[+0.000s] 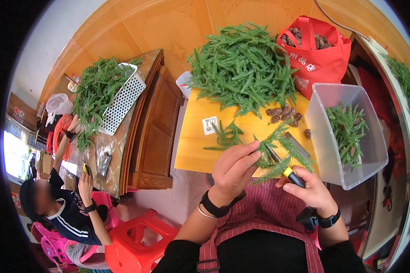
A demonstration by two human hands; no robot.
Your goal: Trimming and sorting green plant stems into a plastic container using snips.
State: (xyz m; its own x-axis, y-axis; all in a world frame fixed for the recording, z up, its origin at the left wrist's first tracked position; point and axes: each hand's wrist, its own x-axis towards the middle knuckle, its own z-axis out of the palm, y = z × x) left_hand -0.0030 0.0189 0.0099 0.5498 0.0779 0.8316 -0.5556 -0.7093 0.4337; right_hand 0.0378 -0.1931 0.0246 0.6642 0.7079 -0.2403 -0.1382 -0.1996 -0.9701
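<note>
My left hand (236, 167) pinches a green artificial pine sprig (275, 171) at its stem, above the near part of the yellow table. My right hand (312, 189) is closed round a pair of long-nose pliers (289, 173) with yellow and black handles. The dark jaws point up and left into the middle of the sprig, close to my left fingertips. Needles partly hide the tips, so what they grip, if anything, cannot be made out. Just beyond my left hand, a loose sprig (228, 136) lies on the table beside a white label (209, 125).
Behind stand a big heap of pine sprigs (243, 68) and a red bag (325, 57) of pine cones. Loose cones (284, 111) lie nearby; a clear plastic bin (371, 150) holds sprigs at right. Leftward, a person (73, 214) works at another table with a white basket (123, 100); a red stool (139, 241) stands between.
</note>
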